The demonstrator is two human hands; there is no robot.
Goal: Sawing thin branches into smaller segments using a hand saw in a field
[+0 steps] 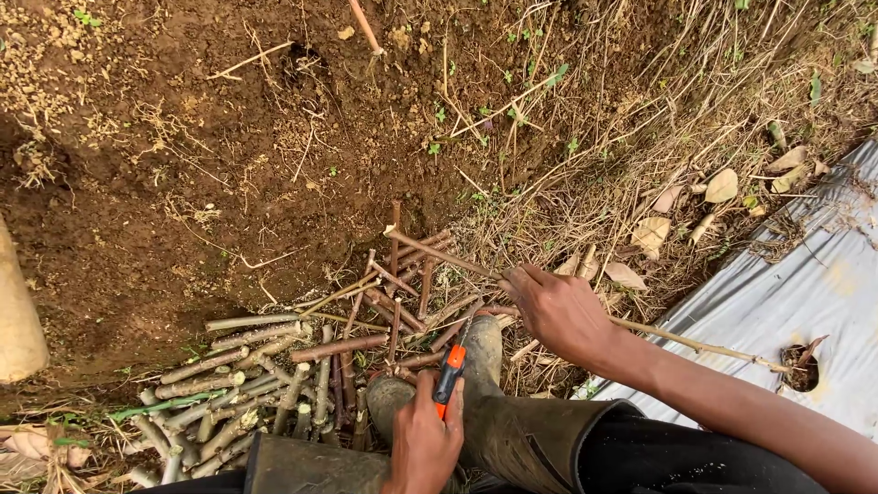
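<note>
Your right hand (560, 311) has its grip closed around a long thin brown stick (439, 253) lying across the rubber boots (485, 352), while your left hand (425, 439) grips an orange-handled saw (449, 370) tight. A heap of cut brown and green stem pieces (274, 384) crowds the dirt just left, with grey plastic sheeting (805, 293) on the right.

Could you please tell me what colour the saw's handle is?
The saw's handle is orange with black, seen in the head view.
</note>
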